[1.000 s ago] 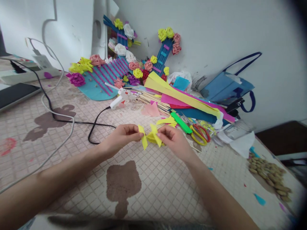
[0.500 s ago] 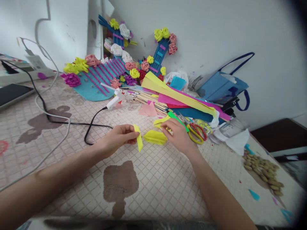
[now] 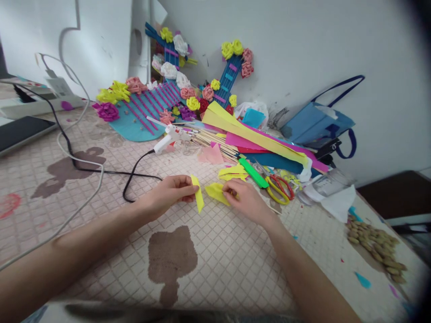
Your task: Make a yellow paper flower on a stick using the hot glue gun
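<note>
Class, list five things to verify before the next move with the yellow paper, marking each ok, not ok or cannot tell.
1. Left hand pinches the yellow strip: ok.
2. Right hand grips the folded yellow piece: cannot tell; fingertips rest on it.
3. The strip and the folded piece are apart: ok.
4. Scissors lie clear of both hands: ok.
5. Glue gun lies away from the hands: ok.

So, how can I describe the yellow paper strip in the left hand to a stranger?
Find the heap of long coloured paper sheets at the back of the pink checked tablecloth; two hands work before it. The left hand pinches a narrow yellow paper strip by its upper end. Unlike the folded yellow paper piece at the right hand, it is single and slim.
</note>
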Demonstrator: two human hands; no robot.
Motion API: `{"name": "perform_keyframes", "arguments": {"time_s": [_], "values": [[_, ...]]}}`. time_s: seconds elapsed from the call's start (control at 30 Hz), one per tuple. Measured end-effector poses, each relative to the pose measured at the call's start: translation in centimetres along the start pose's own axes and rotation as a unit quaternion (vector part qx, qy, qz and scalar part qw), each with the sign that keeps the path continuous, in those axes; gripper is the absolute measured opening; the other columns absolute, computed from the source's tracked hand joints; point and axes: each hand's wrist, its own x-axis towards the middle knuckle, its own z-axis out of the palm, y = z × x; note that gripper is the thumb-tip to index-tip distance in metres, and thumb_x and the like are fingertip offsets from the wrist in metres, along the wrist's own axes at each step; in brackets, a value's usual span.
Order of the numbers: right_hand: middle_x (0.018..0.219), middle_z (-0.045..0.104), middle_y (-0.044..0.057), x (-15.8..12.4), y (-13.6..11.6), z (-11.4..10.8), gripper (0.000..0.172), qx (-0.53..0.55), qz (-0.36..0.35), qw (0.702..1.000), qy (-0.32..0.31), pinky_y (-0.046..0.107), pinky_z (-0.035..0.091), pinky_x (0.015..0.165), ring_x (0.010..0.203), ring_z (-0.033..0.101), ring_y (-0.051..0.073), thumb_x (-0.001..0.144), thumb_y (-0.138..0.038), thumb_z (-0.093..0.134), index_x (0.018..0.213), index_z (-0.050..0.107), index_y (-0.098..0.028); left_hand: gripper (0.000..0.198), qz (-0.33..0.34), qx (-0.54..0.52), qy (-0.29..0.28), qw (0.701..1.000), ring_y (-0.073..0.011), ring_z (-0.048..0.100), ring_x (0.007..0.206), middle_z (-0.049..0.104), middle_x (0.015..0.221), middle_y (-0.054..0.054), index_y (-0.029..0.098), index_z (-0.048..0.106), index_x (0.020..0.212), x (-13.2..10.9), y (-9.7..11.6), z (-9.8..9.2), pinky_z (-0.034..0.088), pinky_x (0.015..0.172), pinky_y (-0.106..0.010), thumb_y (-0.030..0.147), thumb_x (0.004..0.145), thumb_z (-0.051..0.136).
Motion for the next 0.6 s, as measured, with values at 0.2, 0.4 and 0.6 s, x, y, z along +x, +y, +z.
{"name": "perform_keyframes", "arguments": {"time_s": [0.2, 0.4, 0.6], "values": [[0.066, 0.051, -0.004, 0.3, -0.6, 1.0, 0.013, 0.354, 0.118, 0.927, -0.022, 0.023, 0.034, 0.050, 0.054, 0.044, 0.008, 0.081, -0.031, 0.057, 0.077, 0.054, -0.019, 0.019, 0.015, 0.051, -0.053, 0.997, -0.0108, 0.054, 0.070, 0.061, 0.074, 0.001, 0.014, 0.062, 0.076, -0.3, 0.2, 0.5, 0.041, 0.069, -0.024, 0.031, 0.072, 0.070], [0.062, 0.046, -0.006, 0.2, -1.6, 2.2, 0.021, 0.438, 0.131, 0.885, -0.090, 0.021, 0.028, 0.045, 0.049, 0.038, 0.006, 0.080, -0.037, 0.061, 0.075, 0.053, -0.018, 0.018, 0.045, 0.057, -0.051, 0.996, -0.0139, 0.057, 0.075, 0.063, 0.076, 0.000, 0.014, 0.060, 0.072, -0.3, 0.5, 0.8, 0.042, 0.074, -0.027, 0.029, 0.071, 0.070], [0.065, 0.047, -0.005, 0.1, -1.9, 2.4, 0.020, 0.448, 0.118, 0.879, -0.111, 0.021, 0.030, 0.049, 0.054, 0.040, 0.007, 0.081, -0.036, 0.060, 0.078, 0.055, -0.018, 0.019, 0.041, 0.057, -0.043, 0.997, -0.0162, 0.060, 0.081, 0.065, 0.078, -0.002, 0.013, 0.065, 0.078, -0.1, 0.3, 0.5, 0.044, 0.080, -0.029, 0.029, 0.070, 0.070]]}}
